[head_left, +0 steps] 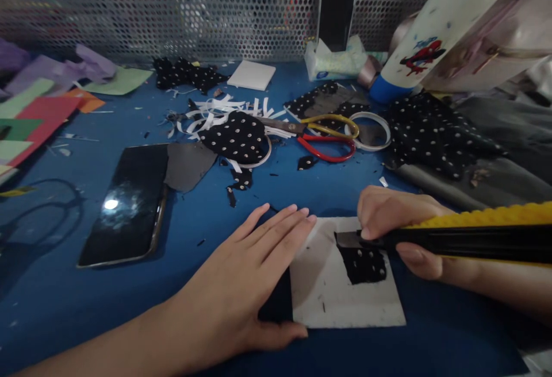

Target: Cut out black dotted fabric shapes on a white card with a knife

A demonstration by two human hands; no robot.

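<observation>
My left hand (254, 279) lies with fingers stretched out, its fingertips and thumb tip on the left edge of a white square card (328, 302). A small black polka-dot fabric piece (366, 266) lies on the card, right of its middle. My right hand (401, 222) is closed around a yellow and black utility knife (474, 239), gripping it near the blade end. The blade points left and its tip touches the upper left corner of the fabric piece.
Scissors (328, 130) with yellow and red handles lie behind the card among paper strips and dotted fabric scraps. A phone (129, 204) is at the left. A glue bottle (435, 38) stands at the back right, before a perforated metal panel (172, 9).
</observation>
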